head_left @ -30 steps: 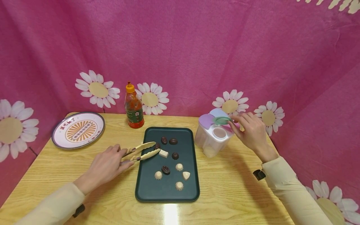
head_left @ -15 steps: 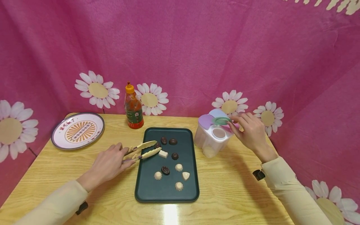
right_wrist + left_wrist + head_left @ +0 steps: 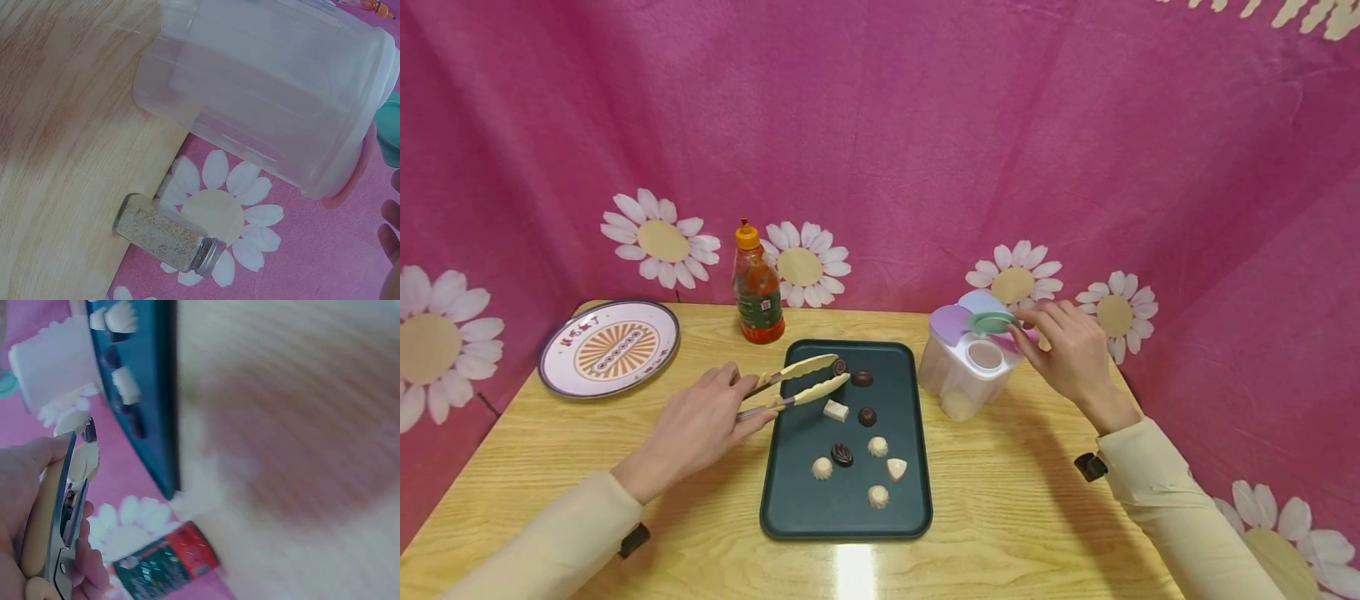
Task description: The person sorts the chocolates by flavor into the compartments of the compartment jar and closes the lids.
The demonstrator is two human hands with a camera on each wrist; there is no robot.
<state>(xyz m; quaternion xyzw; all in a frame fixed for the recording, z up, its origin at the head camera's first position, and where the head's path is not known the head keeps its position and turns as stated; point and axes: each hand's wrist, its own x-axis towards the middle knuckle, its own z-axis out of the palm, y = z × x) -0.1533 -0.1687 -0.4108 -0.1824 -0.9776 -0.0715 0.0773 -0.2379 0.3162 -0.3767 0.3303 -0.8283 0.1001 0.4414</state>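
Two hands share the work. The left hand (image 3: 696, 425), fingers curled round the tongs (image 3: 818, 390), should squeeze evenly on the dark chocolate (image 3: 89, 429) seemingly caught between their tips above the tray (image 3: 797, 510). Farther right, the container (image 3: 942, 367) needs its green lid (image 3: 991, 322) held back from the round opening (image 3: 985, 354), pinched in the right hand (image 3: 1070, 354).

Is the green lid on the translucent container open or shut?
Open: the right hand holds the green lid raised, leaving the round opening in the container uncovered.
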